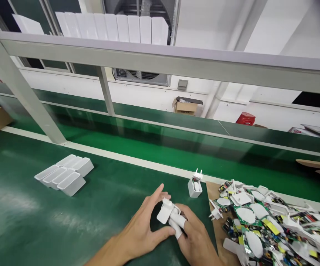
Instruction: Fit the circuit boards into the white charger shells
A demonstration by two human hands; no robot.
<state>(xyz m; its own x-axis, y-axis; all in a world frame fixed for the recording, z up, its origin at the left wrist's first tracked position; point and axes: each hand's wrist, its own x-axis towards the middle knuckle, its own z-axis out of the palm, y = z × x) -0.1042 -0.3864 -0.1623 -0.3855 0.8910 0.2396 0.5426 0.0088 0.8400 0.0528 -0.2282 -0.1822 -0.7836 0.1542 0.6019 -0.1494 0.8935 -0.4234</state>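
Both my hands meet low in the middle of the green bench. My left hand [141, 229] and my right hand [194, 238] together grip a small white charger housing [165, 211] with a plug part on top. White tape covers a fingertip of my right hand. Just beyond stands another white charger housing [195, 186], upright, with its plug prongs pointing up. To the right lies a heap of circuit boards with white plug caps [270, 221] on a brown cardboard sheet [218, 231].
A cluster of empty white housings [64, 174] lies on the green mat at the left. A green conveyor belt [176, 144] runs behind the bench under a grey metal frame [160, 61]. A cardboard box [186, 106] and a red object [245, 118] sit by the far wall.
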